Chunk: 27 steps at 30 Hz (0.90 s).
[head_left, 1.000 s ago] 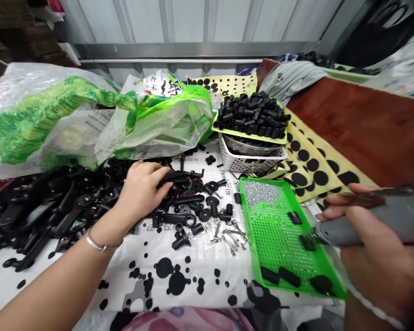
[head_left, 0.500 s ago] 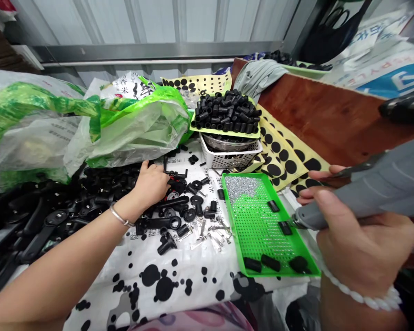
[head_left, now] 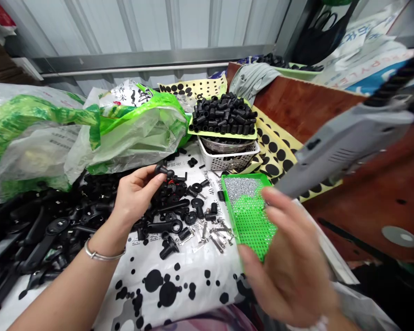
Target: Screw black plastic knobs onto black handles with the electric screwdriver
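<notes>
Between the thumb and fingers of my left hand (head_left: 138,193) is a small black plastic part (head_left: 163,171) with a rounded end, held above the pile of black parts. My right hand (head_left: 293,262), blurred, hovers over the front of the green mesh tray (head_left: 251,230) with thumb and fingers apart. Tiny silver screws (head_left: 243,187) lie at the tray's far end. A grey electric screwdriver (head_left: 345,142) hangs from a coiled black cord beyond my right hand, its tip hidden behind the fingers. The near end of the tray is covered by that hand.
Loose metal strips (head_left: 219,236) lie left of the tray. A heaped tray of short black tubes (head_left: 224,115) rests above a white basket (head_left: 227,160). Plastic bags (head_left: 134,133) border the back left; a reddish-brown board (head_left: 313,105) stands at right.
My left hand has lifted from the pile with a black part. My right hand has let go of the screwdriver and moved left over the green tray; the screwdriver now hangs free.
</notes>
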Available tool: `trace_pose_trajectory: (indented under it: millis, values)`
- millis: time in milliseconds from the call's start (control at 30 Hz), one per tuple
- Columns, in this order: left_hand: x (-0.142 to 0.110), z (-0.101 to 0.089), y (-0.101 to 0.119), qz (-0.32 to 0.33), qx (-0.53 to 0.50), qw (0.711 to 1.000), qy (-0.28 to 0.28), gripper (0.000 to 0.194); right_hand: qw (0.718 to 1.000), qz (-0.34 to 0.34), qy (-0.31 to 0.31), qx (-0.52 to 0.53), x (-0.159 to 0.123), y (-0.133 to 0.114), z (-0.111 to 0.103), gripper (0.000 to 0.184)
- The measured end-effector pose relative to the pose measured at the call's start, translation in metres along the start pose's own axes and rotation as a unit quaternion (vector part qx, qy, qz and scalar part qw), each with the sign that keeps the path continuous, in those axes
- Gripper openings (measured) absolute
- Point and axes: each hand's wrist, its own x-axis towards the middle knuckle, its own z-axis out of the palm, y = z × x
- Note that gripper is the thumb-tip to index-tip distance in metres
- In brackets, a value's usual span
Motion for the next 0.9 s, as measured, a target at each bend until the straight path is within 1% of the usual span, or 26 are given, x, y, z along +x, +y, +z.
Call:
trace_pose_trajectory:
  millis: [67, 167, 233, 300, 367, 433, 500, 533, 567, 600, 667, 700, 733, 767, 800, 833, 867, 900]
  values:
    - [-0.001, -0.002, 0.0, -0.011, -0.047, 0.998, 0.034, 0.034, 0.998, -0.008, -0.061, 0.009, -0.003, -0.004, 0.017, 0.065]
    - [-0.001, -0.008, -0.001, -0.048, -0.106, 0.991, 0.066, 0.033, 0.993, 0.017, -0.119, 0.012, -0.008, -0.002, 0.039, 0.055]
    - [-0.004, -0.011, -0.003, -0.092, -0.143, 0.983, 0.065, 0.03, 0.989, 0.029, -0.146, 0.003, -0.012, 0.001, 0.049, 0.051]
    - [-0.011, -0.011, -0.004, -0.143, -0.182, 0.972, 0.045, 0.03, 0.985, 0.034, -0.168, -0.009, -0.015, 0.002, 0.058, 0.05]
    - [-0.022, -0.006, -0.005, -0.191, -0.215, 0.957, 0.018, 0.032, 0.983, 0.036, -0.179, -0.01, -0.018, 0.001, 0.066, 0.052]
    - [-0.035, 0.001, -0.004, -0.231, -0.242, 0.942, -0.008, 0.034, 0.984, 0.046, -0.171, 0.01, -0.019, -0.001, 0.074, 0.05]
    - [-0.047, 0.008, -0.004, -0.262, -0.262, 0.929, -0.029, 0.035, 0.984, 0.075, -0.147, 0.061, -0.021, -0.001, 0.081, 0.041]
    - [-0.052, 0.011, -0.004, -0.274, -0.269, 0.922, -0.037, 0.036, 0.98, 0.106, -0.135, 0.1, -0.021, 0.0, 0.083, 0.034]
    - [-0.057, 0.012, -0.004, -0.286, -0.277, 0.916, -0.045, 0.036, 0.97, 0.15, -0.126, 0.146, -0.02, 0.001, 0.083, 0.028]
    - [-0.06, 0.012, -0.005, -0.298, -0.285, 0.909, -0.057, 0.036, 0.952, 0.207, -0.118, 0.195, -0.02, 0.003, 0.083, 0.024]
    - [-0.064, 0.007, -0.008, -0.318, -0.296, 0.896, -0.093, 0.038, 0.898, 0.325, -0.108, 0.278, -0.017, 0.007, 0.079, 0.021]
    - [-0.065, 0.004, -0.01, -0.324, -0.296, 0.892, -0.11, 0.039, 0.87, 0.373, -0.107, 0.303, -0.014, 0.009, 0.075, 0.022]
    - [-0.066, -0.001, -0.012, -0.324, -0.288, 0.894, -0.117, 0.04, 0.849, 0.407, -0.109, 0.318, -0.012, 0.012, 0.071, 0.023]
    - [-0.067, -0.005, -0.014, -0.315, -0.264, 0.905, -0.11, 0.04, 0.836, 0.427, -0.114, 0.325, -0.009, 0.013, 0.067, 0.023]
    - [-0.068, -0.01, -0.015, -0.295, -0.228, 0.923, -0.091, 0.04, 0.828, 0.439, -0.123, 0.326, -0.007, 0.015, 0.063, 0.023]
    - [-0.071, -0.015, -0.016, -0.266, -0.181, 0.944, -0.072, 0.04, 0.823, 0.447, -0.133, 0.325, -0.006, 0.015, 0.06, 0.022]
    - [-0.074, -0.02, -0.016, -0.233, -0.129, 0.962, -0.064, 0.041, 0.818, 0.452, -0.15, 0.324, -0.005, 0.015, 0.058, 0.022]
    - [-0.078, -0.024, -0.016, -0.198, -0.076, 0.974, -0.081, 0.041, 0.81, 0.456, -0.176, 0.324, -0.006, 0.014, 0.057, 0.022]
